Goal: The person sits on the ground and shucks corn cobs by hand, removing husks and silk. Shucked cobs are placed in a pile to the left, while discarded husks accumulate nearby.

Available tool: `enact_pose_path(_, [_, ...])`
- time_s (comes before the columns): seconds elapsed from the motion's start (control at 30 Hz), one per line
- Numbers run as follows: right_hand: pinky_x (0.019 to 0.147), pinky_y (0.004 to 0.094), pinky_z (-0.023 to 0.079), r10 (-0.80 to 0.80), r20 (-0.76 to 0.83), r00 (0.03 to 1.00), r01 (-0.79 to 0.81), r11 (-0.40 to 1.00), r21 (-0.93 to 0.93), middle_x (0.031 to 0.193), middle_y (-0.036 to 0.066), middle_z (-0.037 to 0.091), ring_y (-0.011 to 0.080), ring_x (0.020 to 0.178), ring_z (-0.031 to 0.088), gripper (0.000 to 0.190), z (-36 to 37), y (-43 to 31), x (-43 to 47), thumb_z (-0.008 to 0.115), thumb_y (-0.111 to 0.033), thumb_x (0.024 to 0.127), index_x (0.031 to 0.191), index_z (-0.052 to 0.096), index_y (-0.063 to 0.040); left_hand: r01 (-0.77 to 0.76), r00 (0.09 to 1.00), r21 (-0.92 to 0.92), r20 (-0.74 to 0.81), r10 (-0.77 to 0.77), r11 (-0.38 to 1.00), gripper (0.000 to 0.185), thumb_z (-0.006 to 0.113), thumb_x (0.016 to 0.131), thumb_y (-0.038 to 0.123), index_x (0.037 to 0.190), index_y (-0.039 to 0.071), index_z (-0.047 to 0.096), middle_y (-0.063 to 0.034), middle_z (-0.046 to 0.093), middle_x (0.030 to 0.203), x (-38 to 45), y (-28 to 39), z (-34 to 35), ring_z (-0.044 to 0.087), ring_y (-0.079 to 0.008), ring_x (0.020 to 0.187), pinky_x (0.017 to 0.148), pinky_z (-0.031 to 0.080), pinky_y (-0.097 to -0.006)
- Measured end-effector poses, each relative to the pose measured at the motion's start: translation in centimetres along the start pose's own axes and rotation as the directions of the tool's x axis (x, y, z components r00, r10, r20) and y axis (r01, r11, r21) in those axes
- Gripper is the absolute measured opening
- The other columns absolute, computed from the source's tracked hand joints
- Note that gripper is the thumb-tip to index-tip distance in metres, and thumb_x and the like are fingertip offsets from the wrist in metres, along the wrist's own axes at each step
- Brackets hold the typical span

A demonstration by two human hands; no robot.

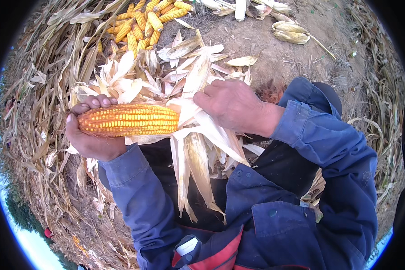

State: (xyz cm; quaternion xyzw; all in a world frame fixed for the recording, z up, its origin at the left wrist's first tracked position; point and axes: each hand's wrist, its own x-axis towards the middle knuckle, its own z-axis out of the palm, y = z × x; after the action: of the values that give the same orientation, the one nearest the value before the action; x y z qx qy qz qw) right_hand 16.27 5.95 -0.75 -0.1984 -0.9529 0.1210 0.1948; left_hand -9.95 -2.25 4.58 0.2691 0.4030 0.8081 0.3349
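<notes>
An ear of yellow corn point(131, 119) lies level across my left hand point(94, 135), whose fingers curl round its silk-covered tip. Its kernels are bare, with reddish silk strands on them. Pale husk leaves point(199, 148) spread from the base of the ear and hang down over my lap. My right hand point(236, 104) is closed on husk at the base end, to the right of the kernels; the exact hold under its fingers is hidden.
A pile of husked corn ears point(138, 25) lies at the upper left. Loose husks point(121, 77) cover the ground before me. Unhusked ears point(290, 32) lie at the upper right. Dry corn stalks point(47, 84) line the left side, with more at the right.
</notes>
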Motion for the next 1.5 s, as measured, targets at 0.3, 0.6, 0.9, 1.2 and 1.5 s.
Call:
enact_pose_path(0.3, [0.055,0.0488,0.051,-0.021,0.325,0.946,-0.037,0.985,0.171,0.062,0.019,0.063,0.0385,0.061,0.066,0.016,2.4,-0.3,-2.9,0.059,-0.014,0.079,0.085,0.060,0.001,-0.035,0.998,-0.045,0.044,0.037,0.998,0.035,0.036,0.095,0.034,0.087,0.007,0.058,-0.0132,0.056,0.084,1.1,1.3,-2.8,0.055,-0.0287,0.079,0.074,0.050,-0.0462])
enact_pose_path(0.6, [0.086,0.0470,0.050,0.133,0.470,0.872,-0.221,0.966,0.136,0.106,0.022,0.066,0.0379,0.102,0.064,0.048,-5.3,1.8,1.6,0.074,-0.029,0.081,0.116,0.061,0.001,0.022,0.993,-0.011,0.114,-0.020,1.000,0.033,0.035,0.097,0.028,0.090,0.000,0.053,-0.0186,0.054,0.083,-0.7,-1.3,0.2,0.055,-0.0311,0.075,0.071,0.051,-0.0463])
enact_pose_path(0.9, [0.109,0.0404,0.039,0.140,0.217,0.966,-0.251,0.706,0.662,0.137,0.023,0.051,0.0354,0.129,0.051,0.100,-1.2,-1.6,2.1,0.082,-0.037,0.077,0.150,0.026,0.000,0.064,0.982,0.137,0.169,-0.087,0.988,0.032,0.034,0.098,0.026,0.090,0.001,0.051,-0.0179,0.054,0.084,-2.4,-3.8,4.0,0.055,-0.0308,0.079,0.075,0.050,-0.0462])
enact_pose_path(1.2, [0.113,0.0352,0.035,0.215,0.286,0.934,-0.333,0.233,0.913,0.137,0.018,0.047,0.0259,0.130,0.046,0.119,-0.3,-1.0,3.3,0.091,-0.041,0.067,0.153,0.018,-0.002,0.078,0.936,0.225,0.319,-0.149,0.971,0.029,0.040,0.099,0.017,0.087,-0.005,0.053,-0.0152,0.059,0.084,-4.4,-5.8,7.3,0.056,-0.0207,0.079,0.077,0.049,-0.0329])
enact_pose_path(1.5, [0.105,0.0303,0.043,0.351,0.203,0.914,-0.264,0.137,0.955,0.131,0.009,0.053,0.0147,0.121,0.052,0.086,-1.2,-0.8,3.4,0.081,-0.017,0.080,0.149,0.033,-0.001,0.059,0.935,0.326,0.313,-0.166,0.944,0.059,0.031,0.107,0.038,0.131,-0.012,0.051,-0.0208,0.059,0.126,-4.2,-6.0,7.9,0.055,-0.0279,0.119,0.105,0.040,-0.0353])
